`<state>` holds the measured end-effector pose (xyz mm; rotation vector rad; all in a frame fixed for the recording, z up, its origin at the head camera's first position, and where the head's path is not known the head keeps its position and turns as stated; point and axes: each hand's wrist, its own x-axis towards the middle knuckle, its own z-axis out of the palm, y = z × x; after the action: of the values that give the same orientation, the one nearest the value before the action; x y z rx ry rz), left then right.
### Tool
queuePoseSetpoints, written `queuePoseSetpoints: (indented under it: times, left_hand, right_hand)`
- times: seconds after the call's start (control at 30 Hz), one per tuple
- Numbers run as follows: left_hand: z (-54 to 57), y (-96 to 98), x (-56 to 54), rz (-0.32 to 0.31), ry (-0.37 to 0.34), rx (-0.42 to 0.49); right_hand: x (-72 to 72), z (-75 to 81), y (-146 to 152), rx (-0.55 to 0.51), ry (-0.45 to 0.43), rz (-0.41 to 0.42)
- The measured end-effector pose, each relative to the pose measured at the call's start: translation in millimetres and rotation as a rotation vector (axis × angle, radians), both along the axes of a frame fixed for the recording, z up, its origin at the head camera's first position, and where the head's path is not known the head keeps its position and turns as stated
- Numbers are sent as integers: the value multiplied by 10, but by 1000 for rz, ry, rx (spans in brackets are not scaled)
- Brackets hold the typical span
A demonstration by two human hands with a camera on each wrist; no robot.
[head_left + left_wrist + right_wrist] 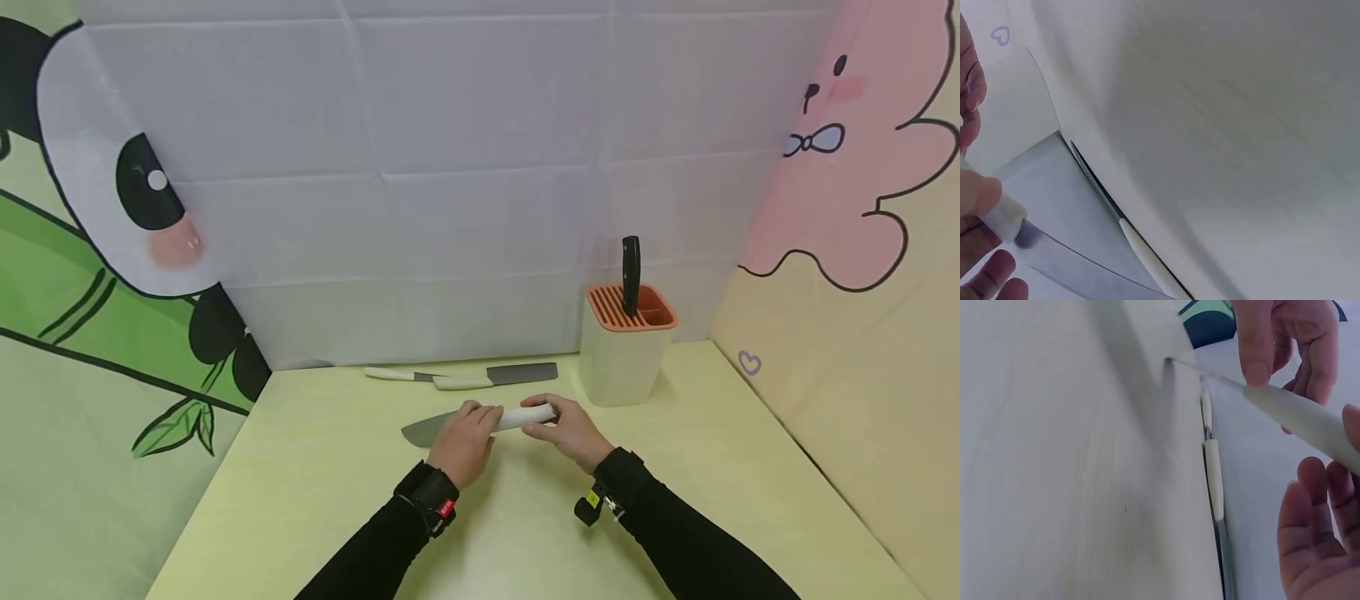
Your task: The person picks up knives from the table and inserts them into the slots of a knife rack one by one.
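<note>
A white-handled kitchen knife [527, 415] with a broad grey blade is held above the yellow table, its blade pointing left. My left hand [463, 442] pinches the front of the handle, close to the blade, and covers part of the knife in the head view. At the butt end, my right hand [573, 435] holds the handle between thumb and fingers. In the right wrist view its lower fingers [1313, 512] stay loosely bent below the handle. The blade [1091, 262] shows along the bottom of the left wrist view.
Behind the hands lie a white-handled cleaver [522, 373] and a slimmer white-handled knife [388, 374], near the back wall. A cream knife block [618, 367] with an orange slotted top stands at the back right, holding a black-handled tool [631, 271]. Printed cloth walls [480, 183] enclose the table.
</note>
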<state>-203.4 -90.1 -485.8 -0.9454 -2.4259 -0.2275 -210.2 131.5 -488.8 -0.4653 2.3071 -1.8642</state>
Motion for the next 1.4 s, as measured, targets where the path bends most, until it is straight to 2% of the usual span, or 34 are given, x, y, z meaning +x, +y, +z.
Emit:
queuePoseSetpoints:
  times: [0.3,0.4,0.53,0.77,0.93,1.07,1.2,1.4]
  left_hand:
    - [15,-10,51,8,9,15]
    - [4,-17,65,-3,11,18]
    - [-14,-22,83,-18,25,-7]
    - [9,-21,115,-44,35,-1]
    - [32,-62,100,-70,32,17]
    - [141,-124,106,-83,35,51]
    - [262,-189,107,-62,34,86]
    - [384,-303,110,-55,28,107]
  right_hand:
    - [126,-72,-131,-285,-215,60]
    - [168,-105,-190,-355,-256,70]
    - [208,-168,-271,-396,-276,69]
    - [215,-238,-355,-420,-250,30]
    - [228,-209,-388,-402,-211,-8]
    - [247,-123,-428,-358,-154,-18]
    - [267,-7,-468,-302,-99,-46]
    - [284,130,-543,-235,-42,-93]
